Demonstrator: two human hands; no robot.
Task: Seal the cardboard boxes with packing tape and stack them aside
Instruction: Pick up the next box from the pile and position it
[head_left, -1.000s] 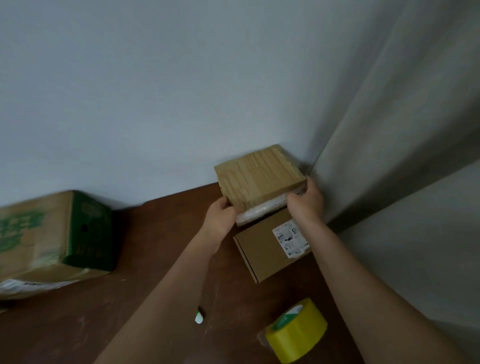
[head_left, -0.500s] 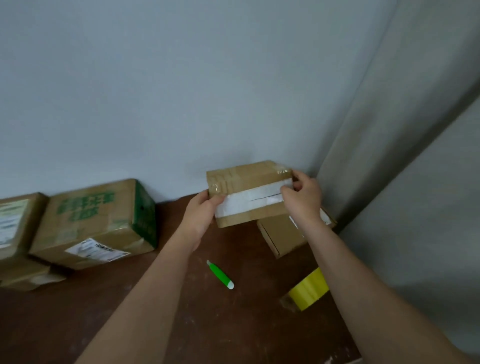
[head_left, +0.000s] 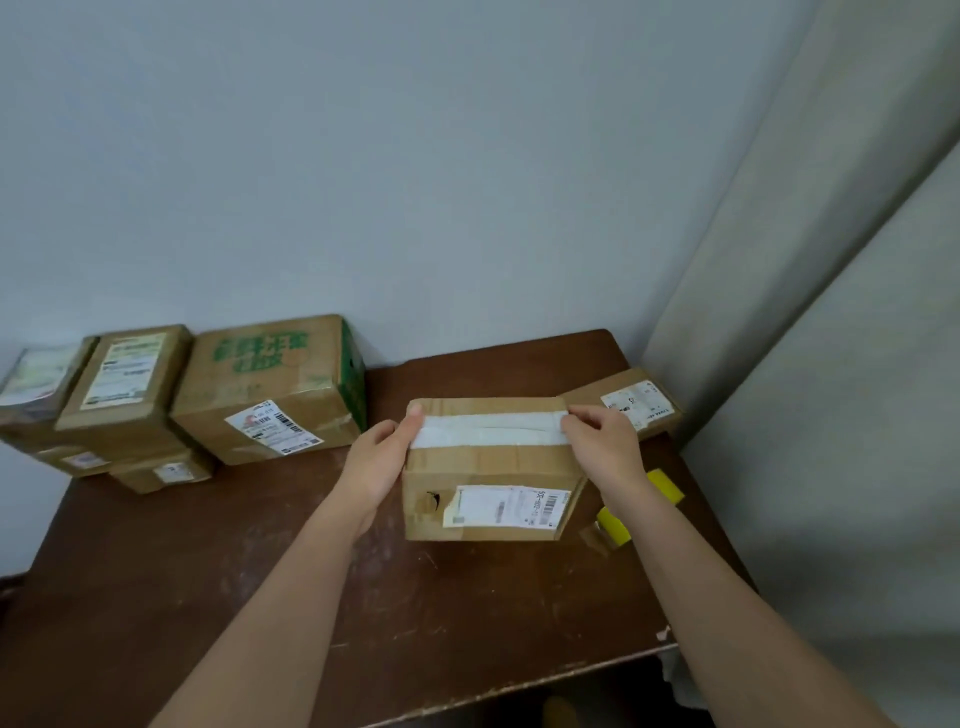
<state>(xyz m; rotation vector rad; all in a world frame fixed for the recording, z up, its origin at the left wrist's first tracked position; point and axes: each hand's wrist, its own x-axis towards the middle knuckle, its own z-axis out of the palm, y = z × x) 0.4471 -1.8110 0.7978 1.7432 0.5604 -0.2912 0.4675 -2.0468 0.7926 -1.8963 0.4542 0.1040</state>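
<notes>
Two hands hold a small cardboard box (head_left: 491, 470) by its ends at the centre of a brown table (head_left: 260, 597).

Its long axis runs nine to three: left hand (head_left: 376, 467) grips the nine o'clock end, right hand (head_left: 605, 441) pinches the three o'clock end. Yellow tape roll (head_left: 636, 506) lies just beside the right wrist. More boxes (head_left: 270, 389) line the grey wall at ten o'clock.

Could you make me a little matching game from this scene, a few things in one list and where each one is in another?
Things:
1. box with white strip
2. yellow tape roll
3. green-printed box
4. flat box

Places:
A. far left, against the wall
B. held between both hands
C. back right corner of the table
D. beside the right forearm

Pairs: 1-B, 2-D, 3-A, 4-C
</notes>
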